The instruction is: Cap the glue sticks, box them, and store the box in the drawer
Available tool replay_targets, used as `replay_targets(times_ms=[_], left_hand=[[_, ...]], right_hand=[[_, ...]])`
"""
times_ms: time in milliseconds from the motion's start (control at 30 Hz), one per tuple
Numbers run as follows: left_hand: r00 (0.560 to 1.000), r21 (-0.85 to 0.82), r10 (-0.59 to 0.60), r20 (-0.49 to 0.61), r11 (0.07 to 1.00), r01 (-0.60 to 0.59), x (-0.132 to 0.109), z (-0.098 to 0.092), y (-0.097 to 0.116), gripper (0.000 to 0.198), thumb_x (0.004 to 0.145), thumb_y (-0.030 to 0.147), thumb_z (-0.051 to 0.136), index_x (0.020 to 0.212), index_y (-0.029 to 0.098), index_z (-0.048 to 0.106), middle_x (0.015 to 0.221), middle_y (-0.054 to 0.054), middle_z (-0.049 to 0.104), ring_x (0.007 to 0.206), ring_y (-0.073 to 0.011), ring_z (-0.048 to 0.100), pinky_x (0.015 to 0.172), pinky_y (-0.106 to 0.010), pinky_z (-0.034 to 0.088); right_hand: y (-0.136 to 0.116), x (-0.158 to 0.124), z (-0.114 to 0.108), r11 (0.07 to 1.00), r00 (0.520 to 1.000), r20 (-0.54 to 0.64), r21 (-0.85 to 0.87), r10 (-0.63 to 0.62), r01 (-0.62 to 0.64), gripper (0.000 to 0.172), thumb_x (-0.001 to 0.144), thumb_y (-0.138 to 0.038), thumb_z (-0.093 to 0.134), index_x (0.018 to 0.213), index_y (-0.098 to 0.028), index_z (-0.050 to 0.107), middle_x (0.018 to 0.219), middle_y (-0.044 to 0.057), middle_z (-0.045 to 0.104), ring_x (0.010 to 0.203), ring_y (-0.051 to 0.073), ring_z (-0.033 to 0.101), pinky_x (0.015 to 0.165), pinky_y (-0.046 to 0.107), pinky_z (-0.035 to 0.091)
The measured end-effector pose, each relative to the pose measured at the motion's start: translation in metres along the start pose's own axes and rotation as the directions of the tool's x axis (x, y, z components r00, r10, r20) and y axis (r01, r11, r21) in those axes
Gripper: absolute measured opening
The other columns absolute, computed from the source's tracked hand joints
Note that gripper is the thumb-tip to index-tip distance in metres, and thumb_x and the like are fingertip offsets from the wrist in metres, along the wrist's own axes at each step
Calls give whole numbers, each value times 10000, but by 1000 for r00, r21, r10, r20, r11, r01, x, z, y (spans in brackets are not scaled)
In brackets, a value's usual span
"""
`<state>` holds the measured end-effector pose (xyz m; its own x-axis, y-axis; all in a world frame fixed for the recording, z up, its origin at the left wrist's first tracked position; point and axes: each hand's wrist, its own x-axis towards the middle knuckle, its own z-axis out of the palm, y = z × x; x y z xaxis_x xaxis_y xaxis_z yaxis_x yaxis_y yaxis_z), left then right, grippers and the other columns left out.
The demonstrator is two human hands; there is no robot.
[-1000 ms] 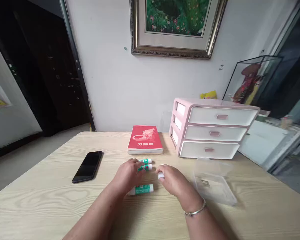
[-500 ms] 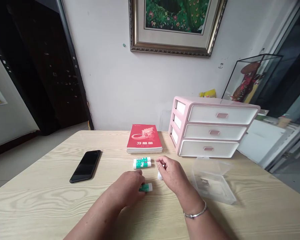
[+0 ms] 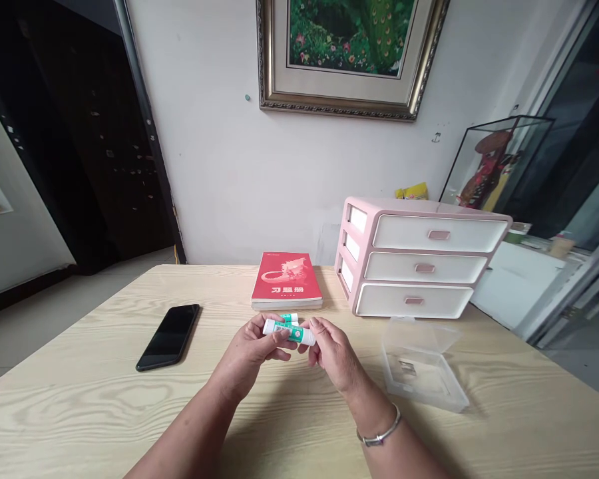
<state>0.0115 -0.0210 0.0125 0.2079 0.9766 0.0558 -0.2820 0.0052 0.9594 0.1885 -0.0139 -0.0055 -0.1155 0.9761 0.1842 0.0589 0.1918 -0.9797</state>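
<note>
Pinching a white-and-green glue stick (image 3: 288, 331) crosswise, left hand (image 3: 247, 352) and right hand (image 3: 332, 352) close together and clamped on its ends, held above the desk (image 3: 80, 392), second stick (image 3: 290, 318) just behind; step seemingly mid-handling, next move likely calling for steady release toward the clear plastic box (image 3: 419, 372)

White wall (image 3: 204, 166) bearing a gilt-framed peacock painting (image 3: 344, 60) above a light wood table (image 3: 80, 359); dark doorway (image 3: 80, 133) and grey floor (image 3: 24, 339) left, glass display case (image 3: 494, 166) right.
</note>
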Motion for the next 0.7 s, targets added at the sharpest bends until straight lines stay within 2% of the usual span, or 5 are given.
replay_targets(times_ms=[200, 333, 467, 567, 700], left_hand=[[986, 300, 116, 119, 942, -147, 0, 3, -11, 283, 810, 362, 704, 975, 189, 553, 947, -64, 697, 861, -217, 691, 727, -330, 554], [916, 799, 297, 269, 462, -384, -3, 11, -18, 270, 913, 341, 561, 1160, 234, 586, 1083, -83, 692, 949, -237, 664, 799, -344, 505], [916, 932, 243, 318, 95, -349, -7, 22, -23, 231, 972, 354, 454, 1124, 224, 570, 1007, -79, 693, 871, -246, 666, 719, -322, 476], [936, 939, 174, 306, 109, -327, -9, 24, -22, 254, 991, 395, 395, 1000, 203, 560, 922, -80, 690, 800, -238, 658, 668, -297, 439], [937, 860, 81, 339, 376, -344, -11, 20, -12, 363, 990, 486, 343, 862, 200, 526, 765, -30, 627, 674, -171, 579, 615, -260, 390]], right_hand=[[8, 4, 5, 998, 994, -112, -59, -19, 12, 417, 924, -560, 421, 834, -190, 588, 572, -34, 512, 502, 123, 458, 483, 237, 362], [10, 3, 5, 949, 970, -167, -289, -179, 125, 289, 951, -441, 431, 854, -211, 577, 761, 6, 636, 717, 157, 566, 655, 248, 423], [9, 1, 4, 903, 966, -161, -412, -201, 119, 304, 953, -415, 411, 766, -220, 550, 678, -11, 604, 657, 153, 535, 608, 241, 393], [10, 2, 4, 911, 974, -147, -399, -174, 102, 291, 925, -415, 446, 760, -212, 574, 621, -25, 565, 590, 138, 501, 552, 230, 368], [10, 2, 5, 959, 982, -139, -272, -125, 84, 193, 872, -286, 443, 826, -209, 615, 535, -61, 480, 498, 113, 440, 492, 211, 340]])
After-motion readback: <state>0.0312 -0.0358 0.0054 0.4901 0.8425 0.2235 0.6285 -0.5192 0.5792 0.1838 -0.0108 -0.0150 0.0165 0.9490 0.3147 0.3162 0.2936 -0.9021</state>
